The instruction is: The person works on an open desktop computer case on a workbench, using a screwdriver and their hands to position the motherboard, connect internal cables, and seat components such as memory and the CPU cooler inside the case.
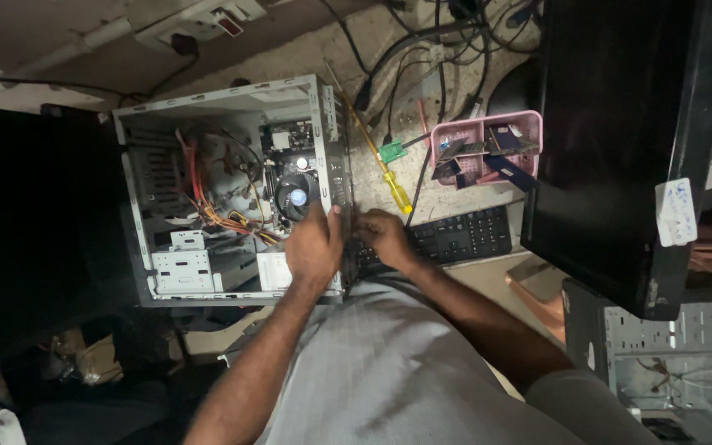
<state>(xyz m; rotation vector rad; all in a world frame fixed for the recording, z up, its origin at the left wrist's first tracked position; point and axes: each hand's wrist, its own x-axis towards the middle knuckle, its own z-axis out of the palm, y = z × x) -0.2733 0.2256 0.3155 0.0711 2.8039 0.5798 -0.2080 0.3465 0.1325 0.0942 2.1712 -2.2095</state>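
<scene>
Cables trail across a cluttered workbench where an open computer case (232, 189) lies on its side, the left hand (315, 245) gripping its rear edge, the right hand (382, 236) curled against it beside a black keyboard (463, 235) and yellow-handled screwdriver (395, 191).

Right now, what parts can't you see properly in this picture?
All in the head view:
- Left hand: its fingertips dip inside the open computer case, so its grip is unclear.
- Right hand: the fingers curl behind the case's edge, hiding what they touch.
- Keyboard: the right hand hides one end of it.
- Pink basket: the black monitor hides one side.
- Room left of the case: too dark.
</scene>
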